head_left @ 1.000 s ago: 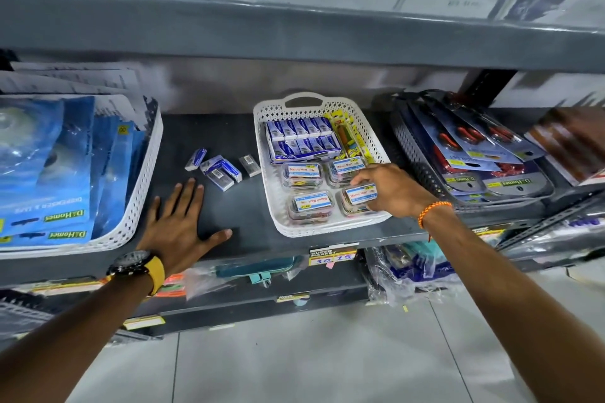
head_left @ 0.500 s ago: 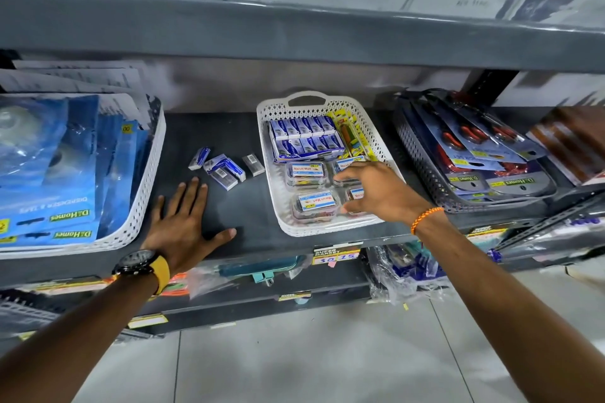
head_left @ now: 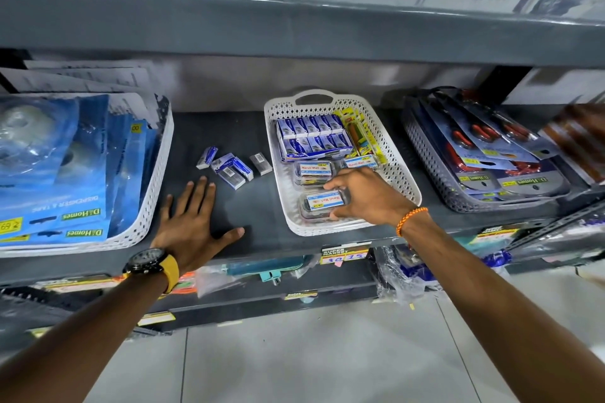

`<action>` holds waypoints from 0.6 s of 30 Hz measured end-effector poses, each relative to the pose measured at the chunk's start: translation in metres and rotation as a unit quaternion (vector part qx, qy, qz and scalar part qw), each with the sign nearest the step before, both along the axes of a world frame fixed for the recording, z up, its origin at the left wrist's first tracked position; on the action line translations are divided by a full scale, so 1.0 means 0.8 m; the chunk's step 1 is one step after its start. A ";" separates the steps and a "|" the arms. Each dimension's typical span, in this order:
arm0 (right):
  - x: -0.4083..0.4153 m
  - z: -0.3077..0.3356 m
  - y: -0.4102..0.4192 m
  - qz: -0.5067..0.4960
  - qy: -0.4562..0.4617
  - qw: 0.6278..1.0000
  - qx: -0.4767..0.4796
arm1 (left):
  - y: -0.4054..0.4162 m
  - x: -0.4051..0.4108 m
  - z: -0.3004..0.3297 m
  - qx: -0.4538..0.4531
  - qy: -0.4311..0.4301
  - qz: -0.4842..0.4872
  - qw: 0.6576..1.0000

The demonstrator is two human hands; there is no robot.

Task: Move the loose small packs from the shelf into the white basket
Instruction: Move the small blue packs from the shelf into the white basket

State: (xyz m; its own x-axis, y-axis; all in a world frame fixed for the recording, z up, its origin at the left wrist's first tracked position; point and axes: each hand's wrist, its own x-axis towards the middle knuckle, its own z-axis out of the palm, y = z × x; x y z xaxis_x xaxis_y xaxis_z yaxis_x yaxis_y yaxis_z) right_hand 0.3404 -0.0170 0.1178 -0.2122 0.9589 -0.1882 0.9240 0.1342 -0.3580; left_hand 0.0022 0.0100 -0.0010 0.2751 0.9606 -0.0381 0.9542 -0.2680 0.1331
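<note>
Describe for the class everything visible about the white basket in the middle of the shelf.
The white basket looks like plastic, rectangular, with perforated walls and a cut-out handle at its far end. It sits flat on the dark grey shelf. Inside lie a tray of blue packs, yellow packets and clear labelled boxes. The right hand reaches in, fingers around the nearest box.

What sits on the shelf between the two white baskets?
In the head view, a few loose small packs lie there, and the left hand rests flat just in front of them; otherwise bare shelf.
</note>
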 end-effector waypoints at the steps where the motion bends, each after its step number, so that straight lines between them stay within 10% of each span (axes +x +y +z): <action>1: -0.001 0.000 0.000 0.000 0.000 1.000 -0.002 | 0.000 0.000 0.000 0.000 -0.001 0.000 1.000; 18: -0.075 0.019 0.052 -0.021 0.064 0.986 0.151 | -0.001 0.001 0.004 -0.020 -0.006 0.003 1.000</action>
State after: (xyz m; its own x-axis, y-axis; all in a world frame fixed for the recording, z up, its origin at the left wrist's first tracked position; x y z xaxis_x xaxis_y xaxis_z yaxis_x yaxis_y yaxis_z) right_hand 0.2806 0.0242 0.1333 -0.1752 0.9756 0.1325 0.8804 0.2155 -0.4223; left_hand 0.0029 0.0094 0.0022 0.2707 0.9599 -0.0728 0.9540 -0.2574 0.1540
